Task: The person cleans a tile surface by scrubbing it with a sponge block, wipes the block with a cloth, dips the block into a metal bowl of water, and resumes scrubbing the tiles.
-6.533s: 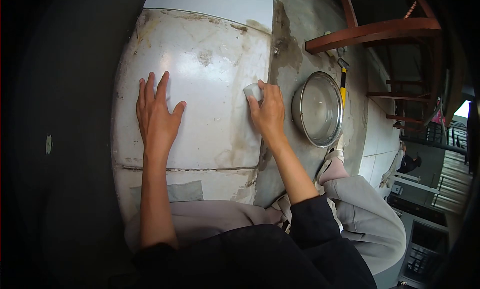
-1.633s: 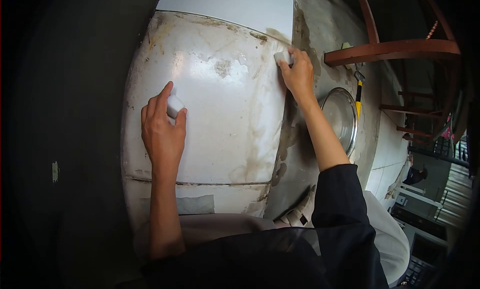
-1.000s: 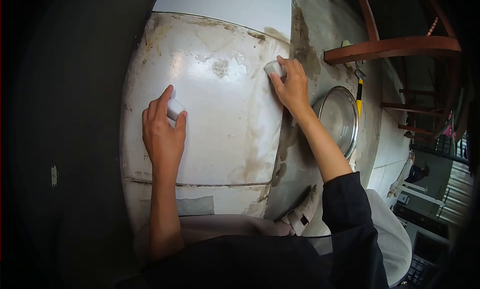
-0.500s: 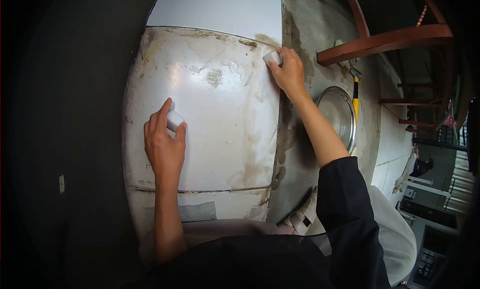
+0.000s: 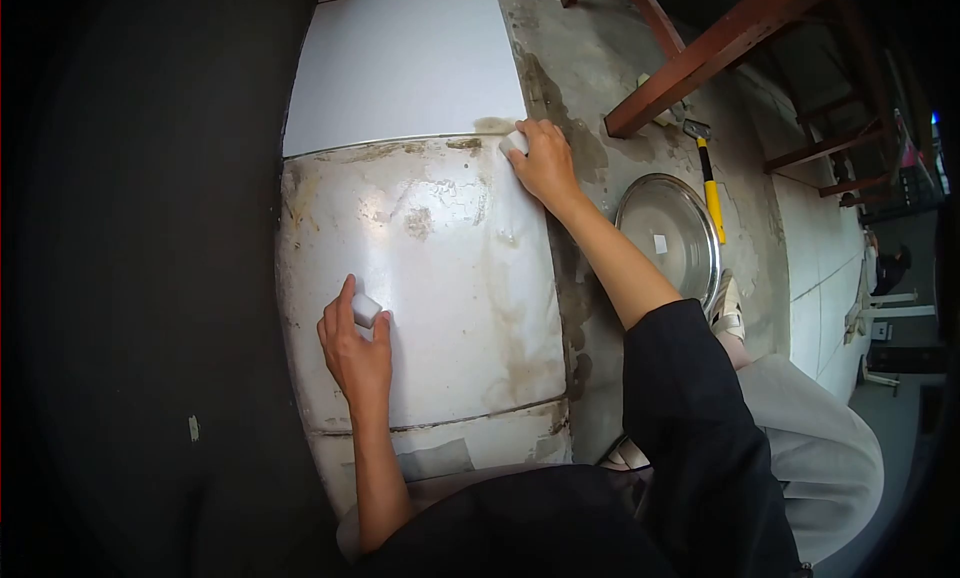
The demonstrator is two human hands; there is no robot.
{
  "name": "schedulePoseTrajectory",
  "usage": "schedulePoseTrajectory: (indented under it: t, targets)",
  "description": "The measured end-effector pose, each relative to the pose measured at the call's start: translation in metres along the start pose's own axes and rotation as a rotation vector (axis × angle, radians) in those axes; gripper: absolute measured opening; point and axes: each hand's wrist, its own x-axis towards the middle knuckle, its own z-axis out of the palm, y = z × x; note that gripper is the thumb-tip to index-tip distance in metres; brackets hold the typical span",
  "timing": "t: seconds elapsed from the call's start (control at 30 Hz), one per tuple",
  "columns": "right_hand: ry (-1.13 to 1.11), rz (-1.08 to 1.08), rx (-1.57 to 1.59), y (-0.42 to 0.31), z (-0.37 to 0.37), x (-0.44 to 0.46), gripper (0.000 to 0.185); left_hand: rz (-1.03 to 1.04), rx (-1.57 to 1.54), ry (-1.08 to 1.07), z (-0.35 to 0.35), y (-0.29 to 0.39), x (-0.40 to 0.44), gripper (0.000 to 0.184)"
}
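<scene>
- We find the right hand (image 5: pixel 547 168) with its grip clamped on a white block (image 5: pixel 513 143) at the far right corner of the stained tile (image 5: pixel 430 348), pinched by its sides, likely to leave the underside against the tile
- We note the left hand (image 5: pixel 356 348) has thumb and index finger closed around a second block (image 5: pixel 367 310) on the same tile, apparently to steady it
- We record the bowl (image 5: pixel 716 263) on the floor (image 5: pixel 620 158) near the right arm (image 5: pixel 615 258), presumably for easy reach, a yellow-handled tool (image 5: pixel 713 193) just beside it
</scene>
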Motion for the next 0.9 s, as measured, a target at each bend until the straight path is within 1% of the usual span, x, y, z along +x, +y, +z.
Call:
schedulePoseTrajectory:
  t: [0.07, 0.17, 0.23, 0.3, 0.37, 0.47, 0.53, 0.57, 0.6, 0.7, 0.73, 0.8, 0.9]
  targets:
    - [-0.078, -0.002, 0.028, -0.014, -0.011, -0.03, 0.041, -0.002, -0.003, 0.0, -0.002, -0.001, 0.001, 0.064]
    - [-0.206, -0.066, 0.164, -0.037, -0.036, -0.096, 0.047, -0.002, -0.018, 0.015, 0.002, -0.002, 0.002, 0.065]
    - [-0.207, -0.104, 0.154, -0.032, -0.036, -0.088, 0.045, 0.011, -0.005, 0.027, 0.005, -0.003, 0.001, 0.065]
    - [-0.09, -0.088, 0.113, -0.016, -0.02, -0.049, 0.042, 0.026, -0.034, 0.057, 0.004, 0.0, -0.003, 0.064]
    - [-0.014, 0.027, 0.04, -0.003, -0.004, -0.006, 0.04, 0.041, -0.06, 0.092, 0.002, 0.004, -0.003, 0.062]
    - [0.027, 0.038, 0.0, -0.004, 0.0, -0.003, 0.041, 0.042, -0.087, 0.12, -0.002, 0.004, -0.004, 0.059]
    - [-0.063, -0.005, 0.082, -0.017, -0.013, -0.042, 0.041, 0.037, -0.119, 0.154, -0.003, 0.004, 0.002, 0.057]
    - [-0.092, -0.061, 0.108, -0.024, -0.021, -0.064, 0.043, 0.019, -0.136, 0.159, -0.002, 0.004, 0.004, 0.056]
    - [-0.179, -0.049, 0.149, -0.033, -0.03, -0.081, 0.044, 0.002, -0.146, 0.158, -0.001, 0.002, 0.004, 0.055]
    - [-0.144, -0.096, 0.15, -0.026, -0.026, -0.066, 0.043, -0.002, -0.161, 0.144, 0.001, 0.002, 0.002, 0.052]
    - [-0.091, -0.081, 0.119, -0.019, -0.017, -0.046, 0.04, 0.003, -0.164, 0.138, 0.0, 0.002, 0.0, 0.051]
    - [0.027, -0.017, 0.047, -0.011, 0.002, -0.008, 0.039, 0.012, -0.173, 0.152, -0.004, 0.008, -0.001, 0.05]
    - [0.037, 0.021, -0.004, -0.014, 0.007, -0.01, 0.041, -0.003, -0.191, 0.152, -0.007, 0.008, -0.003, 0.049]
